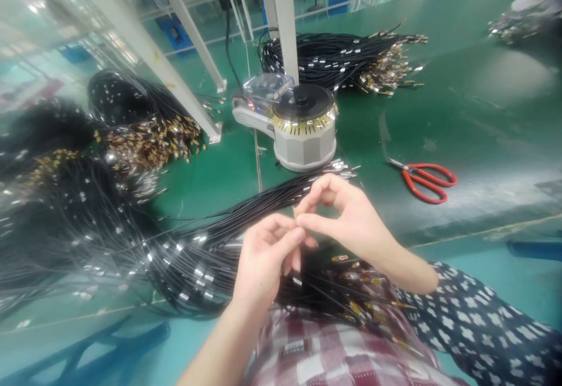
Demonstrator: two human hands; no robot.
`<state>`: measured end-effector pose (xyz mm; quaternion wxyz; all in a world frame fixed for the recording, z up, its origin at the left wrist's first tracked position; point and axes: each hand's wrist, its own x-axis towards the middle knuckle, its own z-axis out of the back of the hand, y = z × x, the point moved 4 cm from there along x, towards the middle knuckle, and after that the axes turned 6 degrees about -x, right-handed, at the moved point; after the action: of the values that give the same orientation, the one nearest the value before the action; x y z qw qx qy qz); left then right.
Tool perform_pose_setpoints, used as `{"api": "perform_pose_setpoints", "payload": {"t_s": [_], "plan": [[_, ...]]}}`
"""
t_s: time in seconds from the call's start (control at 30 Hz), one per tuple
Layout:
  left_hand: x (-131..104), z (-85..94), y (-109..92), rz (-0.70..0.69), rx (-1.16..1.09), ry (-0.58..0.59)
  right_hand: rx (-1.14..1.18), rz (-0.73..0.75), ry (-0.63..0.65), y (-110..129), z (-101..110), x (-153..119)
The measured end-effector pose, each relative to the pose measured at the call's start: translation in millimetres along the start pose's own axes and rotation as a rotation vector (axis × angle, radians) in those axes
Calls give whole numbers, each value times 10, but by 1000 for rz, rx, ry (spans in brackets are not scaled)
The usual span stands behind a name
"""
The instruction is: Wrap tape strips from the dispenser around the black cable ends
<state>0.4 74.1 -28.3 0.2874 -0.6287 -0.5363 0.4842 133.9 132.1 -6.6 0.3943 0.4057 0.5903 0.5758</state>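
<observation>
Black wires (188, 280) spill over the near edge of the green table (377, 195). Just above, your left hand (266, 251) and right hand (351, 213) pinch a tiny piece (295, 212). There's room between your right hand and the red scissors (411, 170).

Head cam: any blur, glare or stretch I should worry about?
Head view, left edge: cables smeared and stretched; head view, right: pale glare patches on the green tabletop; head view, center: tape dispenser fairly clear, but the small piece at the fingertips is too soft to identify.
</observation>
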Motion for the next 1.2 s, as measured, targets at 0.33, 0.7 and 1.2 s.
{"api": "perform_pose_setpoints", "payload": {"t_s": [0.33,0.7,1.2], "plan": [[22,-49,110,184,-161,243,305,-173,212,-200,45,110],[-95,-42,175,-439,1105,294,162,-92,-118,-293,689,69],[767,417,-317,-492,1555,-22,-26,-212,181,-536,354,-79]]}}
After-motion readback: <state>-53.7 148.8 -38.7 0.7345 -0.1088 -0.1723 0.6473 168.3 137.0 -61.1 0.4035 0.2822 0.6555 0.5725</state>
